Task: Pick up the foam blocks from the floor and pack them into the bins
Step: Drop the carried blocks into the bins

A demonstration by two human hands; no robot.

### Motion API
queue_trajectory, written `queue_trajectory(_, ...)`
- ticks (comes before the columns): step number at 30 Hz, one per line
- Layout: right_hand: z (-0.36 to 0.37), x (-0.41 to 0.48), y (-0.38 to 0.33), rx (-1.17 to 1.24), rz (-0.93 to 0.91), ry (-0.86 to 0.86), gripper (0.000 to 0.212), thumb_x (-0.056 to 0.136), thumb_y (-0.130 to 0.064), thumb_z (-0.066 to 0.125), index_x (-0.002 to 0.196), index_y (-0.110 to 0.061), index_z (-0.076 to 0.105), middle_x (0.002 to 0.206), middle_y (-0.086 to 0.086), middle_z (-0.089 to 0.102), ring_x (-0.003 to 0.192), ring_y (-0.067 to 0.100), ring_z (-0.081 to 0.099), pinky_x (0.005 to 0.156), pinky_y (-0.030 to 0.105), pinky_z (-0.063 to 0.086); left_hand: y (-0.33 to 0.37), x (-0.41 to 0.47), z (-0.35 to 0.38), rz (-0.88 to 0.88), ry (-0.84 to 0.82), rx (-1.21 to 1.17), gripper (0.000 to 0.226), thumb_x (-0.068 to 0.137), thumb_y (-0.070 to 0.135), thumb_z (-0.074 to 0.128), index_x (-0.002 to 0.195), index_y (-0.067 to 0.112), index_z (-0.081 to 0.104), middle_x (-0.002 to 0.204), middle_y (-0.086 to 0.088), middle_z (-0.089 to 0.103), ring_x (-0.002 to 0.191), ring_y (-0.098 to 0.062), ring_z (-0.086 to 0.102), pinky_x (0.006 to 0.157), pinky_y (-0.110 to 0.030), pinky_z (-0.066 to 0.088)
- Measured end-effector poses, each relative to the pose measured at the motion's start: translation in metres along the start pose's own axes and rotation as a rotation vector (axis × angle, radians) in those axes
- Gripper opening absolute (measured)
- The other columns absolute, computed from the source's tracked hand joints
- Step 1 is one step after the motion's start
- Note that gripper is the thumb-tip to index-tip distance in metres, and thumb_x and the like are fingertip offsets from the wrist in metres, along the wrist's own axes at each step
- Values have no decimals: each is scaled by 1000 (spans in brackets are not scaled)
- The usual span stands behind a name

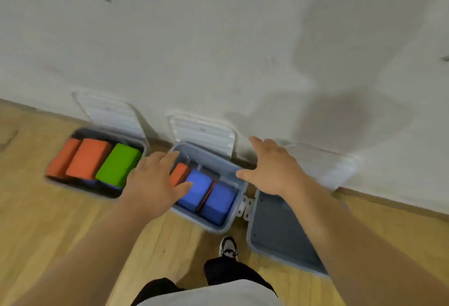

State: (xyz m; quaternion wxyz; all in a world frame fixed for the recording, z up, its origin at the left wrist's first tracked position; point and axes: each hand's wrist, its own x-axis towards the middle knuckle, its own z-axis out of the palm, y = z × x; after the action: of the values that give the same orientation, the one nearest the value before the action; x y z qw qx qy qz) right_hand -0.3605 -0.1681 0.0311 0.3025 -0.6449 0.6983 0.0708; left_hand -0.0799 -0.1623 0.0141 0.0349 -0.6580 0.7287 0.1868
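Observation:
Three grey bins stand in a row along the wall with their lids tipped back. The left bin (145,146) holds two orange blocks (86,158) and a green block (119,164). The middle bin (218,226) holds two blue blocks (217,202) and an orange block (179,172) at its left side. The right bin (274,237) shows only its grey floor. My left hand (151,178) hovers over the middle bin's left edge, fingers spread, holding nothing. My right hand (273,168) is spread above that bin's right rim, also holding nothing.
A white wall (218,38) rises right behind the bins. The floor (48,220) is light wood. My shoe (228,247) and dark trouser leg stand just in front of the middle bin. White latches (245,206) sit between the middle and right bins.

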Motion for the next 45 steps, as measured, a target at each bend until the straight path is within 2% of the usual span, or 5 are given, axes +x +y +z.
queue_trajectory(14,260,-200,-244,-770,-979,-442,99,86,-73,54,162,-31,7,168,8,15,151,34,23,119,50,30,-87,-481,167,-1131,131,-442,91,86,80,49,160,37,18,165,1,25,150,-26,25,119,-47,31)
queue_trajectory(22,453,-527,-250,-1156,-1556,-647,96,87,-74,56,161,-37,8,170,4,11,153,30,22,119,47,32,51,-822,299,-1787,285,-694,91,87,81,45,160,35,17,163,1,26,149,-24,27,116,-43,35)
queue_trajectory(29,541,-754,-208,-1385,-2078,-761,93,88,-71,58,161,-37,12,170,0,13,154,26,19,119,48,28,201,-944,355,-2291,518,-860,89,87,80,46,159,36,17,162,4,26,150,-22,24,118,-44,30)
queue_trajectory(37,625,-869,-202,-1521,-2328,-873,91,88,-69,59,161,-35,15,168,1,18,152,27,23,120,47,30,208,-1011,386,-2555,656,-995,93,86,79,49,160,36,16,164,3,24,151,-22,24,121,-47,30)
queue_trajectory(45,747,-942,-321,-1544,-2281,-893,93,87,-70,59,161,-35,15,169,1,17,153,27,22,120,49,31,74,-1141,398,-2641,661,-1020,93,85,78,52,160,35,18,165,1,24,152,-23,24,121,-48,30)
